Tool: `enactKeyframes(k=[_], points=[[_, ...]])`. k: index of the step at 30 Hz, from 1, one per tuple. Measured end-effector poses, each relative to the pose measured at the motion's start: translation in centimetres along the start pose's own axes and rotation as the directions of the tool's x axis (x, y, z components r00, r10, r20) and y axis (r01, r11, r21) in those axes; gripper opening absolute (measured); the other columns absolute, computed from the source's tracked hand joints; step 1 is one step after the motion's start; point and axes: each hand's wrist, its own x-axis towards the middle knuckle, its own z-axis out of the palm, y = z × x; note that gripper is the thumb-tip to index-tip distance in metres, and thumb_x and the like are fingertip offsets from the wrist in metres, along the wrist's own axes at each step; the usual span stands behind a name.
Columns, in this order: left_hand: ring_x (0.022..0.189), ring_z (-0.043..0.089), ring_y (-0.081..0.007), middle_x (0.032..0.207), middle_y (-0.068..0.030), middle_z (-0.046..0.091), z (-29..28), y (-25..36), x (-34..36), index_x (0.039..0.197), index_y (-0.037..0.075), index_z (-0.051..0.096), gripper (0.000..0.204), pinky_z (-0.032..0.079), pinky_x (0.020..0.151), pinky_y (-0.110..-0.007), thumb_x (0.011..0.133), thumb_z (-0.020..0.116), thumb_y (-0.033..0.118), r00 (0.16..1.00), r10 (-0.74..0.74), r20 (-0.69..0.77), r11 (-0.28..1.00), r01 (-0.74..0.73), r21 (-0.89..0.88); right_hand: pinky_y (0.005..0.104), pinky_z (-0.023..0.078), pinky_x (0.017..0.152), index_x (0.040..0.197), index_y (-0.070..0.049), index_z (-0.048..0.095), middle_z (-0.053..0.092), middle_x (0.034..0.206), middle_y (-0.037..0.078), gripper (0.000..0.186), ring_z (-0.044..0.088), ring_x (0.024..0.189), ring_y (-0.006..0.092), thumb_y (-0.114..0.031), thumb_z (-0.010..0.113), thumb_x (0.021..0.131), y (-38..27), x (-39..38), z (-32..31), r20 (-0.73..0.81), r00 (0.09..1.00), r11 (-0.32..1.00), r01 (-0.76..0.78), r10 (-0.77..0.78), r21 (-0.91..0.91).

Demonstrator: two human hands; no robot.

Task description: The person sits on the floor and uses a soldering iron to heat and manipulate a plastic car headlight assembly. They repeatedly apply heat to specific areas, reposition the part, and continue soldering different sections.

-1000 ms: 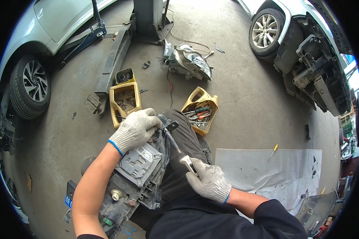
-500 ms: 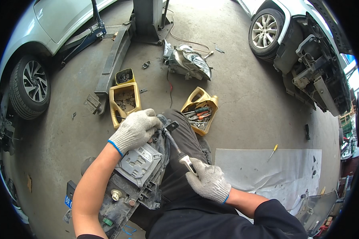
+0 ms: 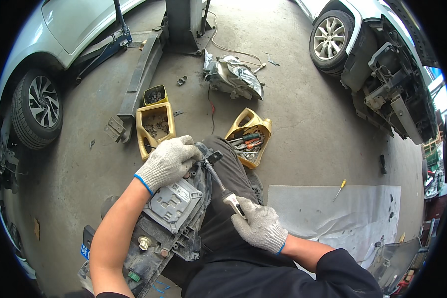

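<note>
The right fingers [image 3: 243, 207] are closed around a white-handled tool [image 3: 232, 201], its tip just beside the left fingers [image 3: 187, 151], which curl over the headlamp housing [image 3: 186, 243] beneath; their grip I cannot tell.

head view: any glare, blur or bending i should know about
In the head view, the floor washes out pale near the top; in the head view, the left hand and right hand show no clear motion blur; in the head view, the pale car at left bows toward the black rim.
</note>
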Motion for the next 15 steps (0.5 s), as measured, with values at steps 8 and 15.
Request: enactKeyframes(k=[8,15], points=[[0.09,0.072,-0.0307,0.1,-0.0118,0.066,-0.2,0.5,-0.1,0.099,0.006,0.075,0.011,0.058,0.081,-0.04,0.088,0.072,0.003,0.999,-0.049,-0.005,0.997,0.049,-0.063,0.0544,0.056,0.077,0.143,-0.013,0.053,0.073,0.095,0.019,0.047,0.073,0.085,0.0405,-0.031,0.058,0.099,-0.4,0.0,-0.7,0.031,0.999,0.998,-0.021,0.019,0.052],[0.092,0.072,-0.033,0.102,-0.0127,0.066,0.1,-0.1,0.1,0.099,0.006,0.075,0.011,0.057,0.084,-0.043,0.089,0.071,0.008,0.999,-0.05,0.005,0.999,0.05,-0.009,0.0536,0.056,0.076,0.139,-0.013,0.056,0.073,0.094,0.018,0.045,0.073,0.085,0.0402,-0.03,0.06,0.098,-0.5,-1.0,-1.4,0.019,0.999,0.998,-0.035,0.034,0.057]])
